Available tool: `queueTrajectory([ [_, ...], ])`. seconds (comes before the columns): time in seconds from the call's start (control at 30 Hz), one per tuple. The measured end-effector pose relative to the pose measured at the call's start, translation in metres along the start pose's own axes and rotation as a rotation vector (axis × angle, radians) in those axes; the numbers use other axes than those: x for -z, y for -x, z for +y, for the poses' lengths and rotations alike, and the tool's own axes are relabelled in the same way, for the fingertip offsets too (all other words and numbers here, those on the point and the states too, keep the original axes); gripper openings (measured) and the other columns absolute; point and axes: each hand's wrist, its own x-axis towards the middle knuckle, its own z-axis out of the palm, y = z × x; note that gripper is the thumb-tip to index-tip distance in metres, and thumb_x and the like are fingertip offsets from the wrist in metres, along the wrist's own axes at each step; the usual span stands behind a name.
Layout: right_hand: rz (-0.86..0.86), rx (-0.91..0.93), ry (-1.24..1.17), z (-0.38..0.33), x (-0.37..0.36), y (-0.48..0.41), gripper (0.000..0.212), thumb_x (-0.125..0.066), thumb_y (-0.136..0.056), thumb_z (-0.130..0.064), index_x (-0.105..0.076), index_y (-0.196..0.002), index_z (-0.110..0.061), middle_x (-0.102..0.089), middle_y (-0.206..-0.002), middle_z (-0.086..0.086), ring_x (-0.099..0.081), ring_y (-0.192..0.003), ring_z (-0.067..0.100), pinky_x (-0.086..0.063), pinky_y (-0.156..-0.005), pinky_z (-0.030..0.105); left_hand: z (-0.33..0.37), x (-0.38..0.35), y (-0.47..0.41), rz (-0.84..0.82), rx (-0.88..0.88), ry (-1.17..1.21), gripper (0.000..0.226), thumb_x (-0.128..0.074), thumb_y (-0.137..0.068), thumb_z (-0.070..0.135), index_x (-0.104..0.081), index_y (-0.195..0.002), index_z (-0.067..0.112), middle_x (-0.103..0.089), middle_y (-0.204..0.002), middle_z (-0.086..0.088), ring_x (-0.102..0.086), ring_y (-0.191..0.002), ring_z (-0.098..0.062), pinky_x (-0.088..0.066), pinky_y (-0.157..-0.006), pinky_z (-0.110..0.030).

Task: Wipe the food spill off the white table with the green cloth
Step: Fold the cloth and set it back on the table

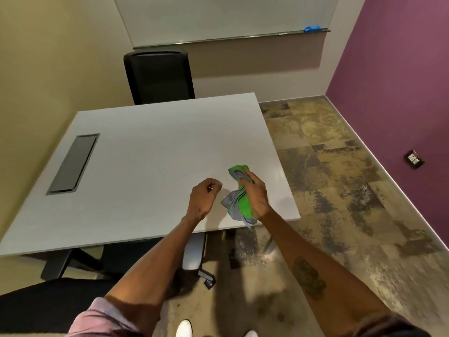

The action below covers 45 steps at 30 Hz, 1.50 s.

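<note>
The white table (155, 154) fills the middle of the head view. My right hand (257, 195) is shut on the green cloth (239, 204), a crumpled cloth with grey-blue folds, held just above the table's near right corner. My left hand (202, 199) hovers to the left of the cloth with its fingers curled in and pinched, a tiny pale speck at the fingertips. No clear food spill shows on the tabletop; only a faint shadow lies under the hands.
A dark rectangular cable hatch (73, 164) is set into the table's left side. One black chair (159, 76) stands behind the table, another chair base (194, 254) under its near edge. Patterned carpet (340, 190) lies to the right, a purple wall (401, 81) beyond.
</note>
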Motion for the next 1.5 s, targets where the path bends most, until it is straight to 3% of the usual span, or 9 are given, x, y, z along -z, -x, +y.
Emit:
queueTrajectory([
  [0.23,-0.051,0.046,0.124,-0.017,-0.085,0.012,0.044,-0.060,-0.093,-0.015,-0.056,-0.136,-0.020,-0.057,-0.140,0.002,-0.055,-0.124,0.021,-0.042,-0.110,0.039,-0.008,0.069,0.010,-0.036,0.021,0.104,0.014,-0.065,-0.091,0.051,-0.072,-0.089,0.039,-0.075,-0.091,0.022,-0.067,-0.083,0.008,-0.046,-0.075,-0.012],
  [0.5,-0.135,0.143,0.269,-0.010,-0.179,0.024,0.045,-0.061,-0.092,-0.011,-0.055,-0.136,-0.014,-0.058,-0.133,0.009,-0.057,-0.116,0.021,-0.045,-0.099,0.032,-0.030,0.152,0.000,-0.083,0.223,0.244,0.051,-0.049,-0.095,0.066,-0.072,-0.114,0.024,-0.074,-0.110,0.004,-0.070,-0.098,-0.017,-0.053,-0.082,-0.029],
  [0.7,-0.251,0.058,0.201,0.001,-0.252,0.025,0.042,-0.053,-0.097,-0.017,-0.052,-0.135,0.000,-0.049,-0.137,0.025,-0.049,-0.130,0.038,-0.036,-0.112,0.053,-0.052,0.202,-0.010,-0.129,0.302,0.442,0.043,-0.058,-0.096,0.053,-0.072,-0.113,0.016,-0.079,-0.099,0.004,-0.075,-0.089,-0.011,-0.056,-0.069,-0.018],
  [0.8,-0.230,0.070,0.185,-0.001,-0.280,0.027,0.059,-0.046,-0.086,-0.034,-0.049,-0.140,-0.010,-0.044,-0.140,0.015,-0.048,-0.130,0.027,-0.036,-0.113,0.048,-0.063,0.227,-0.017,-0.093,0.304,0.480,0.030,-0.065,-0.095,0.043,-0.067,-0.104,0.015,-0.077,-0.087,0.004,-0.073,-0.076,-0.011,-0.054,-0.061,-0.017],
  [0.93,-0.244,0.107,0.200,-0.001,-0.311,0.017,0.064,-0.042,-0.078,-0.026,-0.047,-0.142,-0.028,-0.043,-0.139,0.001,-0.046,-0.128,0.016,-0.038,-0.112,0.043,-0.078,0.261,-0.034,-0.006,0.305,0.397,0.023,-0.069,-0.093,0.024,-0.062,-0.112,0.012,-0.071,-0.102,-0.007,-0.068,-0.081,-0.014,-0.052,-0.068,-0.022],
  [1.03,-0.203,0.054,0.119,0.005,-0.330,0.010,0.053,-0.046,-0.089,-0.023,-0.047,-0.140,-0.037,-0.050,-0.138,-0.001,-0.051,-0.125,0.018,-0.045,-0.106,0.045,-0.087,0.287,-0.046,0.021,0.304,0.405,0.019,-0.064,-0.095,0.014,-0.062,-0.113,0.008,-0.069,-0.104,-0.013,-0.066,-0.080,-0.019,-0.052,-0.069,-0.027],
  [1.17,-0.146,-0.164,0.029,0.029,-0.352,0.000,0.044,-0.042,-0.101,-0.031,-0.040,-0.144,-0.025,-0.050,-0.138,0.004,-0.048,-0.125,0.026,-0.041,-0.107,0.045,-0.103,0.321,-0.055,-0.018,0.302,0.426,0.012,-0.062,-0.096,0.016,-0.063,-0.107,0.011,-0.070,-0.101,-0.012,-0.067,-0.082,-0.019,-0.056,-0.070,-0.026],
  [1.3,-0.238,-0.367,0.032,0.050,-0.382,-0.002,0.022,-0.039,-0.099,-0.025,-0.056,-0.107,-0.013,-0.055,-0.118,0.009,-0.050,-0.108,0.026,-0.042,-0.092,0.042,-0.124,0.350,-0.056,-0.075,0.331,0.481,0.004,-0.061,-0.096,0.018,-0.065,-0.098,0.018,-0.073,-0.098,-0.003,-0.069,-0.086,-0.018,-0.056,-0.067,-0.023],
  [1.5,-0.312,-0.479,-0.076,0.076,-0.427,0.000,0.023,-0.042,-0.099,-0.020,-0.062,-0.102,-0.009,-0.063,-0.099,0.010,-0.060,-0.091,0.025,-0.053,-0.079,0.040,-0.174,0.392,-0.057,-0.091,0.383,0.442,0.020,-0.061,-0.098,0.026,-0.063,-0.116,0.019,-0.071,-0.116,-0.010,-0.069,-0.104,-0.027,-0.057,-0.081,-0.034],
])
